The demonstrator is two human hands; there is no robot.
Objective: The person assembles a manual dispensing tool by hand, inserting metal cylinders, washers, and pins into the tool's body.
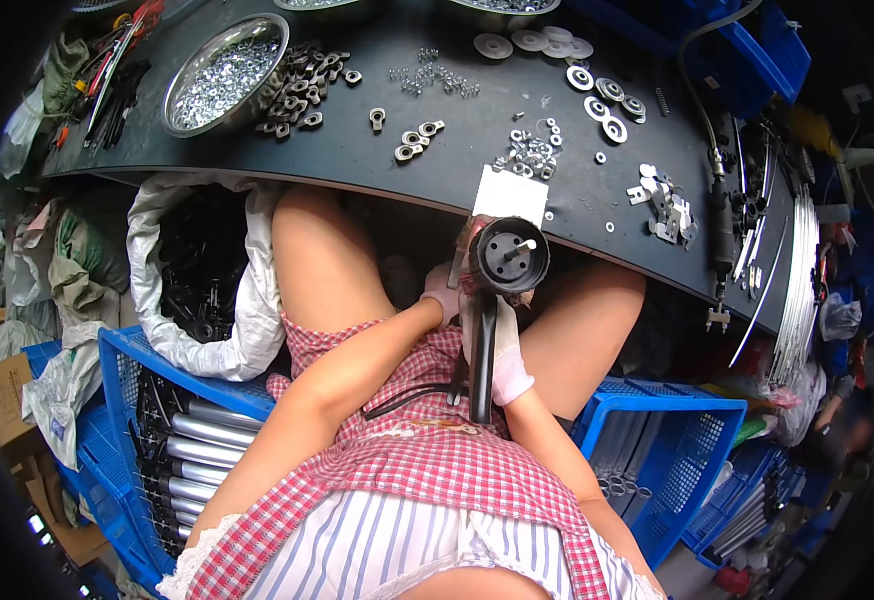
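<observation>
In front of the bench edge stands a black round plastic cap (506,262) with holes in its face and a pale rod sticking out of its middle. A black bar (482,362) runs from below it toward my lap. My right hand (507,362), in a pale glove, is closed around the part just below the cap, beside the bar. My left hand (443,292), also gloved, reaches in from the left close behind the same part; its fingers are hidden. A white card or plate (509,190) lies at the bench edge just beyond the cap.
On the black bench (357,165) lie a steel bowl of small metal parts (227,75), springs (435,75), washers (609,90), nuts (527,155) and metal brackets (669,208). A white sack (147,280) and blue crates (702,410) with metal tubes flank my legs.
</observation>
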